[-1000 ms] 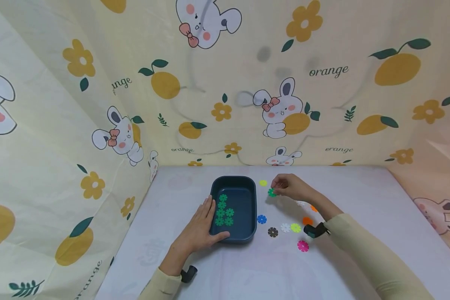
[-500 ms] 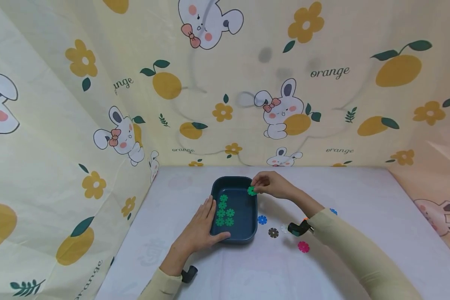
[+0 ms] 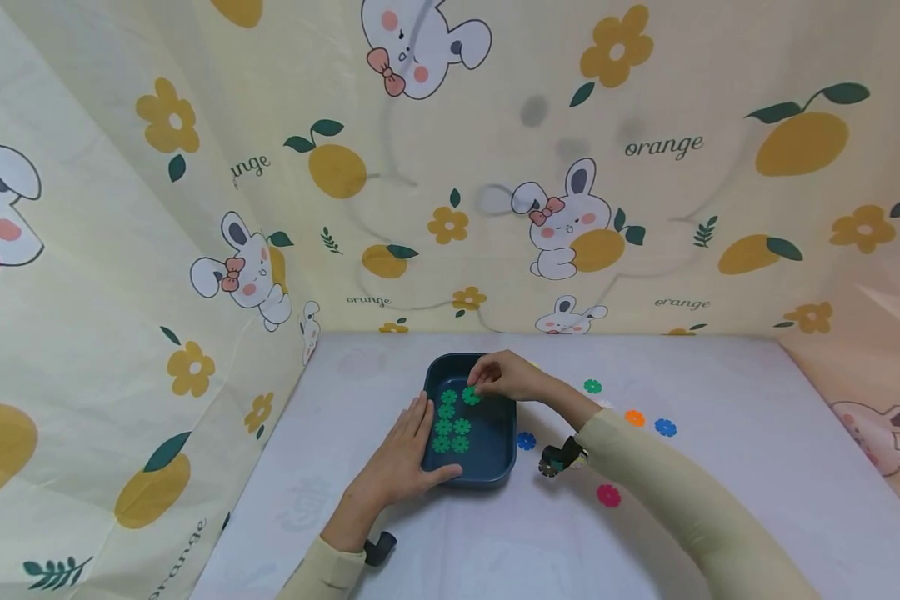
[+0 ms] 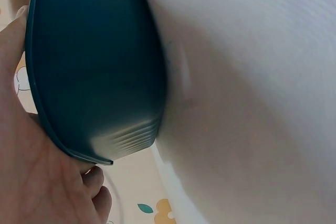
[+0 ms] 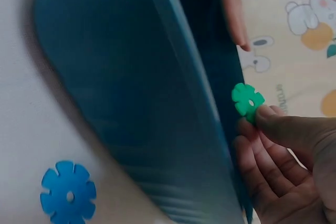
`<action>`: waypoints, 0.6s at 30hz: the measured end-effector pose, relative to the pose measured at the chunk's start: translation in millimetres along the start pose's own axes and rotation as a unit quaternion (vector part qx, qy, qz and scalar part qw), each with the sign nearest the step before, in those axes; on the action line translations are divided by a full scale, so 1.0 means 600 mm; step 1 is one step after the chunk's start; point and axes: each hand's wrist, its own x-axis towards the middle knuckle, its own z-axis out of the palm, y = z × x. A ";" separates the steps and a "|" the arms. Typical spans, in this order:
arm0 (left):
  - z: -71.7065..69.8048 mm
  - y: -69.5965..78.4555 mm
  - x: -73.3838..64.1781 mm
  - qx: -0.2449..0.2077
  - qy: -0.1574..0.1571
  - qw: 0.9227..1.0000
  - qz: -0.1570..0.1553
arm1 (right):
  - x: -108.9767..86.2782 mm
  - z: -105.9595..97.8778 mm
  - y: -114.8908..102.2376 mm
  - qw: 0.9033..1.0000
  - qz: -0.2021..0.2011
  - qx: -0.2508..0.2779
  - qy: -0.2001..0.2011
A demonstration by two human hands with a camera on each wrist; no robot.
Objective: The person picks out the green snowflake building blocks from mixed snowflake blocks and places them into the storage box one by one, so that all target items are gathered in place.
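A dark blue rectangular tray (image 3: 492, 450) stands on the table with several green notched plastic discs (image 3: 442, 427) lying flat in its left part. My right hand (image 3: 512, 377) reaches over the far right rim and pinches one more green notched disc (image 5: 247, 100) between thumb and fingertips. In the head view that disc appears over the tray, right of the topmost green one. Along the tray's left side lies my left hand (image 3: 393, 458), fingers straight against the wall and thumb over the near rim. The left wrist view shows its palm against the rim (image 4: 68, 153).
Right of the tray lie loose notched discs: blue (image 3: 526, 440), pink (image 3: 608, 495), orange (image 3: 634, 417), another blue (image 3: 665, 427) and green (image 3: 592, 386). My right sleeve (image 3: 667, 467) and wrist camera (image 3: 558, 457) cover others. A printed curtain (image 3: 450, 275) closes the back.
My right hand has carried the green disc leftward from the table, across the right rim, to over the tray. A green disc on the table behind is uncovered. The left hand stays put.
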 end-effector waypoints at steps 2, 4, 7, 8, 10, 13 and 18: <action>0.000 -0.001 0.000 0.004 -0.003 1.000 -0.002 | 0.008 0.007 0.000 1.000 0.000 -0.013 -0.005; 0.001 -0.001 0.000 0.008 -0.005 1.000 -0.003 | 0.015 0.013 0.001 1.000 0.003 -0.023 -0.009; 0.001 -0.001 0.001 0.007 -0.003 1.000 -0.002 | 0.025 0.020 0.003 0.999 0.013 -0.034 -0.014; 0.000 -0.001 0.001 0.006 -0.003 1.000 -0.002 | 0.028 0.022 0.005 0.999 0.018 -0.038 -0.016; 0.000 0.000 0.001 0.005 0.001 1.000 0.000 | 0.034 0.025 0.008 0.998 0.024 -0.046 -0.018; 0.000 0.000 0.001 0.006 0.000 1.000 0.000 | 0.043 0.030 0.014 0.997 0.035 -0.067 -0.022; 0.003 -0.001 0.001 0.006 -0.004 1.000 -0.005 | 0.053 0.034 0.019 0.994 0.052 -0.093 -0.032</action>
